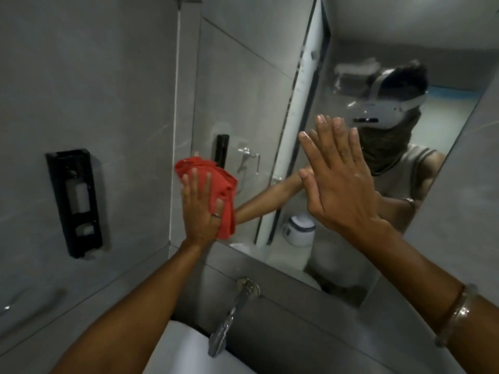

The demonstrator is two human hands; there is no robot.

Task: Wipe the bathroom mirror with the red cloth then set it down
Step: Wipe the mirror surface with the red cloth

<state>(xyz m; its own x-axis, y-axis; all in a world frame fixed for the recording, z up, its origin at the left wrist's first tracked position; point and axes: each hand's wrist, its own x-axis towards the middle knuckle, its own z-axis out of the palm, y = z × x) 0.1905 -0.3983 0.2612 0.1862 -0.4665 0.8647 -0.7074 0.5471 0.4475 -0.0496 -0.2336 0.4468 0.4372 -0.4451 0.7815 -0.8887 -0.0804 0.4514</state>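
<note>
The bathroom mirror (243, 85) fills the wall ahead, above a grey ledge. My left hand (201, 209) presses a crumpled red cloth (216, 179) flat against the mirror's lower left corner, fingers spread over it. My right hand (340, 179) lies flat and open against the glass further right, fingers up, holding nothing. The reflection shows both arms and a person wearing a headset.
A black soap dispenser (74, 202) hangs on the grey tiled wall at left. Below the mirror a metal tap (229, 317) juts out over a white sink (183, 346). A bracelet sits on my right wrist.
</note>
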